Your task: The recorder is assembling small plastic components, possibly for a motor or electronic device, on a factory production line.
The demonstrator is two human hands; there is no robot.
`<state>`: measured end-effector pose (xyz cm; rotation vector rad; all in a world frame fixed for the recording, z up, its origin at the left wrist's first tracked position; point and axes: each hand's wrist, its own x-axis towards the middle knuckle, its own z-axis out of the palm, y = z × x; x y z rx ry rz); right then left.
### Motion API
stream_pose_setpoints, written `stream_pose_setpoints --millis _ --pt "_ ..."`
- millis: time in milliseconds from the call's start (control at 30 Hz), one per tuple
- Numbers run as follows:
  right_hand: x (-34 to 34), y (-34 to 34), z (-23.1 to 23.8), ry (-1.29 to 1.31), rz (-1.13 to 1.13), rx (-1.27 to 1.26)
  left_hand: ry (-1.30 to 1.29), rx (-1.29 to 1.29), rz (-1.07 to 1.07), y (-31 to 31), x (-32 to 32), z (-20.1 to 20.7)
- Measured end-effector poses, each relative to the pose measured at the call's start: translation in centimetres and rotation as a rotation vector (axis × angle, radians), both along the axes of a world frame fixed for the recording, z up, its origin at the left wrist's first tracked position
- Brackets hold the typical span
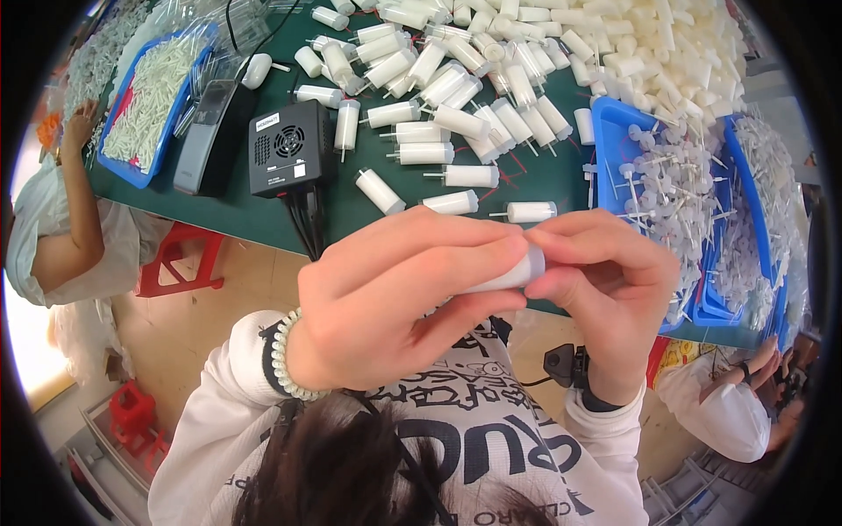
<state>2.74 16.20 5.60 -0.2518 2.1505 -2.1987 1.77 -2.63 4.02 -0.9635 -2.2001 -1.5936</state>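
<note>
My left hand [386, 302] is wrapped round a white cylinder with a translucent end cap [516, 275], held crosswise above the table's near edge. My right hand [614, 280] is closed at the capped end, thumb and forefinger pinching there; whatever else sits between those fingertips is hidden. Just beyond my hands lie similar capped cylinders [462, 175], several with a thin stem sticking out of one end. To the right, a blue tray [605, 123] is heaped with translucent disc-shaped caps on thin stems [671, 188].
A black box with a fan grille [288, 149] and cables stands on the green table [368, 254], beside a dark upright device [206, 136]. Farther left, a blue tray [103, 158] holds thin white sticks. Plain white cylinders [658, 44] pile up far right. Co-workers' arms [83, 202] show at both sides.
</note>
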Motion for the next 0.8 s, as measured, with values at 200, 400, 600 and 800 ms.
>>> stream_pose_setpoints --millis 200,400,600,800 --pt "-0.4 0.7 -0.7 0.079 0.099 0.078 0.122 -0.033 -0.021 0.1 -0.6 -1.2" --pt "-0.2 -0.1 -1.7 0.054 0.072 0.014 0.137 -0.061 0.026 0.0 -0.2 -1.6" --pt "-0.1 0.0 -1.2 -0.137 -0.016 -0.061 -0.390 0.008 -0.007 -0.3 0.2 -0.5" --pt "-0.6 0.6 -1.0 0.179 0.103 -0.027 -0.566 0.040 -0.112 -0.5 0.4 1.1"
